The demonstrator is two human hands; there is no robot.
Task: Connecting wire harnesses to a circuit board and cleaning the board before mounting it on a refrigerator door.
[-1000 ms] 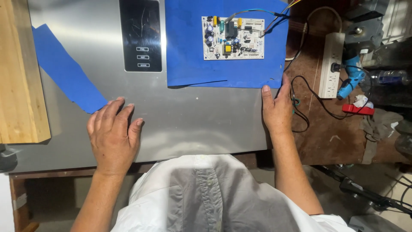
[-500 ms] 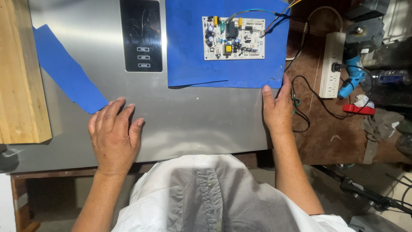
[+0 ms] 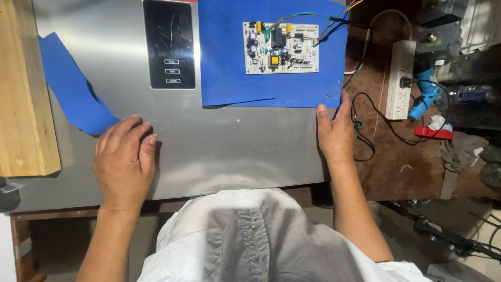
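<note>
A brushed steel panel lies flat on the bench with a black control display set into it. My left hand rests palm down on the panel's near left part, fingertips at the end of a blue strip. My right hand grips the panel's right edge, thumb on top and fingers over the side. A blue mat lies on the far part of the panel. On the mat sits a white circuit board with coloured wires leading off to the right.
A wooden board lies along the left. On the brown bench at the right are a white power strip, black cables, a blue tool, a red object and a grey rag.
My left hand has edged slightly left toward the blue strip's end. My right hand stays on the panel's edge.
</note>
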